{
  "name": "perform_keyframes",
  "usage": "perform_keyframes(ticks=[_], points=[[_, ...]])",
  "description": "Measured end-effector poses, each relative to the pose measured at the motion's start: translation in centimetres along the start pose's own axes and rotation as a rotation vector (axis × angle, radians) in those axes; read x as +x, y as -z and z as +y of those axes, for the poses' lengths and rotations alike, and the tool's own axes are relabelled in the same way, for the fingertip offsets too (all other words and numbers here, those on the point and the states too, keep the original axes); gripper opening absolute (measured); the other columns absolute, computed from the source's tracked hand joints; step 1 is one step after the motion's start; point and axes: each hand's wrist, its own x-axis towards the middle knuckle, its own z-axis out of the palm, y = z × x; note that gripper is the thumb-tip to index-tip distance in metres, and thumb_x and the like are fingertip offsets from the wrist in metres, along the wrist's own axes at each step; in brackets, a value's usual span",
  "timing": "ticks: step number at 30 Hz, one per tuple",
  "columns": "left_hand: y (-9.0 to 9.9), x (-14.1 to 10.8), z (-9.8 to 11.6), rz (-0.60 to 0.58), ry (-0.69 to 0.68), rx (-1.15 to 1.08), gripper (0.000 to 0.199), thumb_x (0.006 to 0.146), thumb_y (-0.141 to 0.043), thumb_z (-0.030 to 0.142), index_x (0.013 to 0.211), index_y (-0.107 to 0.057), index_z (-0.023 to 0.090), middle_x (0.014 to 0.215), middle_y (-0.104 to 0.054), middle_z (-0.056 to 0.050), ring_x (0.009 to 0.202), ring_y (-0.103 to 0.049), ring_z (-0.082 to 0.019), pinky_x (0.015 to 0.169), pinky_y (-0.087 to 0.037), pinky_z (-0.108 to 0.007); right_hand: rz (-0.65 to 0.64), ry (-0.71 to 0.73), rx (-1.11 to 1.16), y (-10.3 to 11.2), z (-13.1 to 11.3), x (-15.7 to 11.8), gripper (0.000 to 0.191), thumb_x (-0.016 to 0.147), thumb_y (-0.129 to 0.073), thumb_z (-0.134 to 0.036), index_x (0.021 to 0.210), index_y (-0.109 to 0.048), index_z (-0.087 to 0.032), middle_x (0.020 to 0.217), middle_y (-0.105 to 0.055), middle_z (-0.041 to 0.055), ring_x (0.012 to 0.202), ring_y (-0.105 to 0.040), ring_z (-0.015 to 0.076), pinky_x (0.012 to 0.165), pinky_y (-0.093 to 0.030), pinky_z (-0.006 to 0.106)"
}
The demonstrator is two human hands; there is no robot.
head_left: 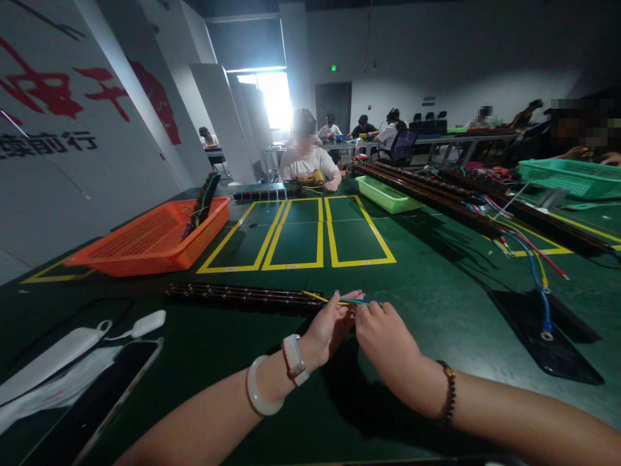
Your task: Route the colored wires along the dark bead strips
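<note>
A long black strip assembly (242, 296) with shiny lines along it lies on the green table. From its right end run thin yellow, green and blue wires (350, 300). My left hand (327, 329) is at that end, turned palm up, with the wires lying between its thumb and fingers. Close against it on the right, my right hand (388, 333) is closed in a pinch around the wires' far ends. Its fingertips hide the wire tips, and I cannot see whether anything else is in them.
An orange basket (140, 259) holding a black wired strip stands at left. Nearer lie a phone (97, 401) and a white case (58, 359). Yellow taped rectangles (294, 265) mark the table. Long dark strips (431, 197) rest over a light green basket (388, 197). A person (308, 158) sits opposite.
</note>
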Motion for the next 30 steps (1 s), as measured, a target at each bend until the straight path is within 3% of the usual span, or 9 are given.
perform_keyframes(ticks=[6,11,16,25,30], points=[[-0.2,-0.2,0.1,-0.004,-0.004,0.002,0.038,0.091,-0.041,0.037,0.105,-0.063,0.010,0.116,-0.062,-0.013,0.115,-0.052,-0.022,0.103,-0.031,-0.034,0.007,-0.011,0.003,-0.2,0.2,0.4,0.029,0.079,-0.048,-0.002,0.102,-0.066,-0.005,0.094,-0.064,0.0174,0.082,-0.058,0.0280,0.066,-0.045,0.039],[-0.9,-0.7,0.3,0.040,0.022,0.007,0.035,0.092,-0.039,0.032,0.100,-0.065,0.011,0.099,-0.068,-0.011,0.102,-0.059,-0.022,0.095,-0.038,-0.034,0.127,-0.023,-0.047,-1.3,-0.1,1.2,0.030,0.080,-0.049,-0.003,0.106,-0.063,-0.004,0.101,-0.062,0.0201,0.086,-0.058,0.0283,0.067,-0.046,0.038],[-0.9,-0.5,0.3,0.078,0.009,-0.026,0.026,0.090,-0.044,0.027,0.092,-0.065,0.011,0.087,-0.068,-0.009,0.088,-0.062,-0.019,0.087,-0.043,-0.031,0.152,-0.019,-0.080,-2.0,-0.2,1.6,0.031,0.080,-0.046,-0.002,0.106,-0.063,-0.003,0.095,-0.063,0.0175,0.083,-0.057,0.0265,0.066,-0.046,0.037],[-0.4,-0.2,0.1,0.107,-0.025,-0.035,0.020,0.086,-0.049,0.021,0.073,-0.062,0.012,0.081,-0.067,-0.008,0.084,-0.062,-0.018,0.085,-0.044,-0.029,0.091,0.006,-0.037,-1.9,-0.1,1.8,0.024,0.081,-0.048,-0.003,0.100,-0.062,-0.005,0.090,-0.063,0.0170,0.079,-0.059,0.0248,0.063,-0.047,0.034],[-0.1,-0.1,-0.1,0.046,-0.026,-0.047,0.018,0.084,-0.048,0.019,0.080,-0.064,0.011,0.086,-0.068,-0.009,0.091,-0.062,-0.019,0.089,-0.043,-0.031,-0.004,0.032,0.125,-1.2,1.0,1.9,0.025,0.084,-0.045,-0.006,0.104,-0.060,-0.005,0.088,-0.064,0.0156,0.071,-0.062,0.0226,0.058,-0.046,0.031]])
